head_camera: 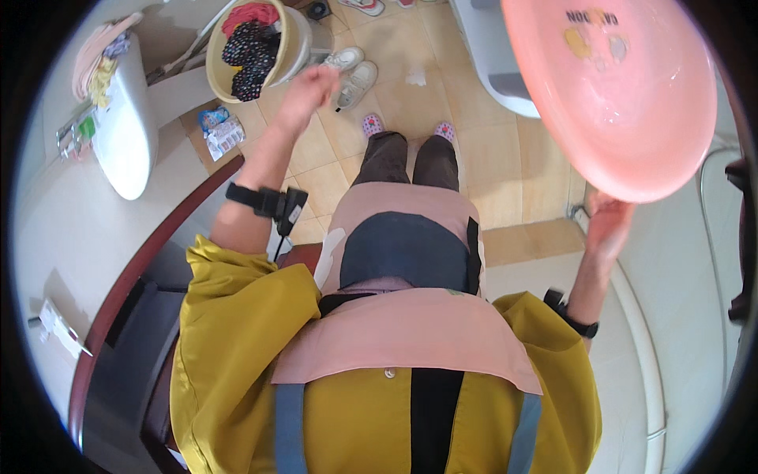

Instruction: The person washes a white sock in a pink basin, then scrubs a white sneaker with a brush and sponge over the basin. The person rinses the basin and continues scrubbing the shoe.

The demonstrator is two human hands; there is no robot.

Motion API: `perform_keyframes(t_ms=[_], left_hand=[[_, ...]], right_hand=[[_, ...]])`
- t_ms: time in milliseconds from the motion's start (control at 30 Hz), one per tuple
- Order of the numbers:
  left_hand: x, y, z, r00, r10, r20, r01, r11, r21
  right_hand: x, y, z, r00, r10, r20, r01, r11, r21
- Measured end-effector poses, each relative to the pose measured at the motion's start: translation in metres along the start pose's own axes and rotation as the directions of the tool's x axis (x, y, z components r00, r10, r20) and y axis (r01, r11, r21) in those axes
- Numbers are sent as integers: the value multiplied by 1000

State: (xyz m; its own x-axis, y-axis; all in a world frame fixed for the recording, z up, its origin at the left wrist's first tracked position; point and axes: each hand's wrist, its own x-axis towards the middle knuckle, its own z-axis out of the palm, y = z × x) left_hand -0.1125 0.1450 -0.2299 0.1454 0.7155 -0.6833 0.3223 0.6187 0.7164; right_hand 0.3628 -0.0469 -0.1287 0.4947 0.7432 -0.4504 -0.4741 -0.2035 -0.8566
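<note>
At the right, my right hand (610,216) grips the near end of a pink plastic basin (628,112), which is held up with its inside towards the camera and hides part of the fingers. My left hand (317,89) is raised at the upper left with its fingers curled; it looks empty, though whether the fingers are fully closed cannot be told. Beyond it and to its left lies a yellow basin (214,65) with a black dotted cloth (254,56) and a red cloth (251,16) in it. White shoes (357,86) stand on the floor just past the hand.
A white washbasin (127,130) with a tap and cloths on its rim is on the left wall. Packets (224,136) lie below the yellow basin. A white fixture (503,77) juts in at the upper right. A pipe (642,343) runs along the right wall. Slippers (364,5) lie at the top.
</note>
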Motion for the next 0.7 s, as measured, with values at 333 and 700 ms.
perform_keyframes(t_ms=[333, 700], left_hand=[[-91, -134, -55, 901, -382, -207, 404, 911, 76], [13, -224, -102, 909, -363, -205, 382, 922, 59]], right_hand=[[-11, 106, 94, 771, 619, 151, -294, 555, -778], [3, 239, 149, 738, 661, 135, -46, 248, -968]])
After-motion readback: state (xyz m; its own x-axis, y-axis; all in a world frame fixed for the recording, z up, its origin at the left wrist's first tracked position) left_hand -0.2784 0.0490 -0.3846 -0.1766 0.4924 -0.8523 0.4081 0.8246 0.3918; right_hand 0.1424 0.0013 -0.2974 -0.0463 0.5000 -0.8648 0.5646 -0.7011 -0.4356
